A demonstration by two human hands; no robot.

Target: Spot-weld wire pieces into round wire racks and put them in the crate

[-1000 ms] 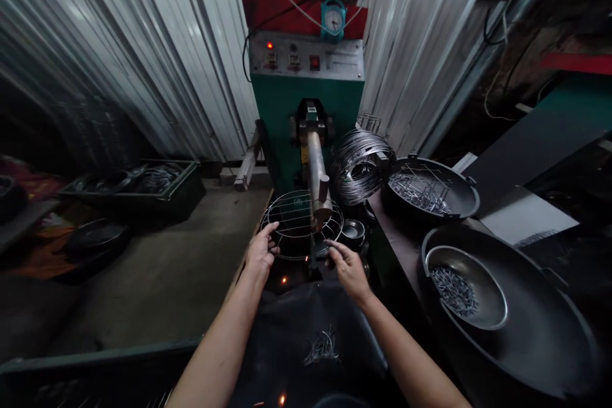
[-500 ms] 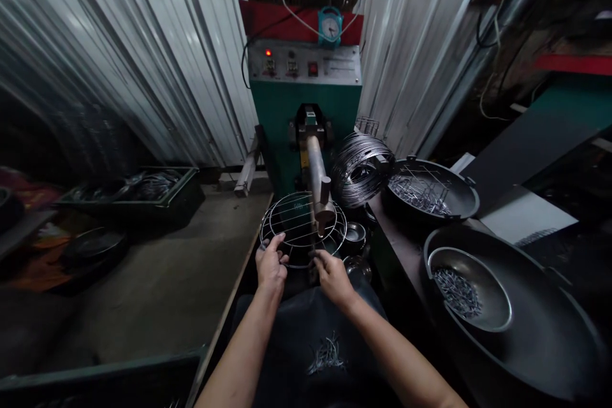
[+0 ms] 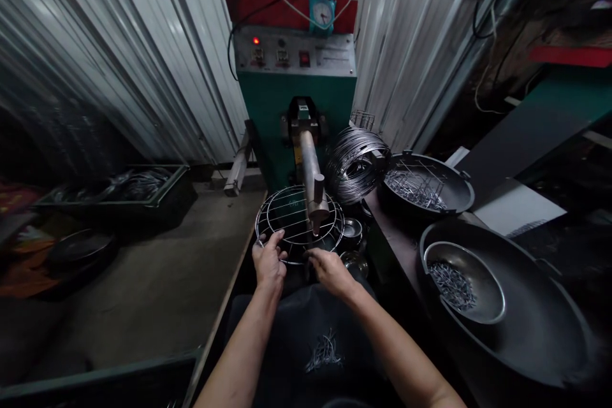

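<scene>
A round wire rack (image 3: 287, 213) lies under the horizontal arm (image 3: 310, 175) of a green welding machine (image 3: 296, 92). My left hand (image 3: 268, 261) grips the rack's near rim, fingers curled over the wire. My right hand (image 3: 329, 269) is closed at the rack's near edge just below the arm's tip, pinching something I cannot make out. A small heap of short wire pieces (image 3: 324, 352) rests on the dark cloth over my lap.
A coil of wire rings (image 3: 356, 162) stands right of the machine. A dark pan (image 3: 430, 188) and a metal bowl (image 3: 461, 280) inside a large black wok (image 3: 535, 331) hold wire pieces. A crate (image 3: 119, 194) sits on the floor at left. Corrugated metal walls surround.
Both hands drew closer together at the rack's near rim; the right hand moved left from the rack's right side. Sparks seen a second ago are gone.
</scene>
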